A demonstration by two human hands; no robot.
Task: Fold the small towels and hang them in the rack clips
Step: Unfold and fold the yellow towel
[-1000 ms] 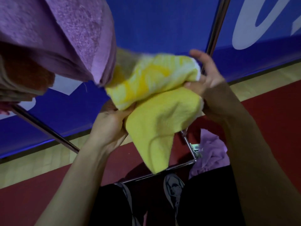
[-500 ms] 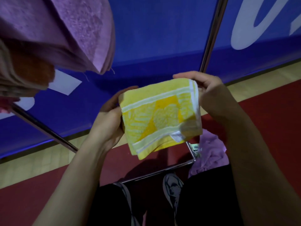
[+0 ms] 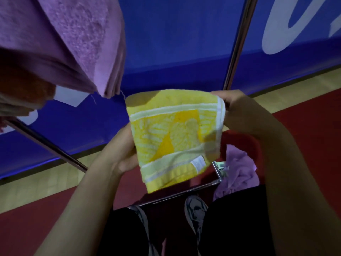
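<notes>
Your left hand (image 3: pixel 120 154) and right hand (image 3: pixel 238 108) grip opposite edges of the folded yellow towel (image 3: pixel 175 137), hands apart.

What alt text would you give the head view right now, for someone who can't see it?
Two bare hands hold a folded yellow towel up in front of a blue banner: the left hand grips its left edge, the right hand its upper right corner. Purple towels hang at upper left; another purple towel lies below by a metal rack frame.

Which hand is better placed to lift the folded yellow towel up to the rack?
Probably the right hand: it pinches the yellow towel at its top corner, nearest the rack pole. The left hand supports it lower.
</notes>
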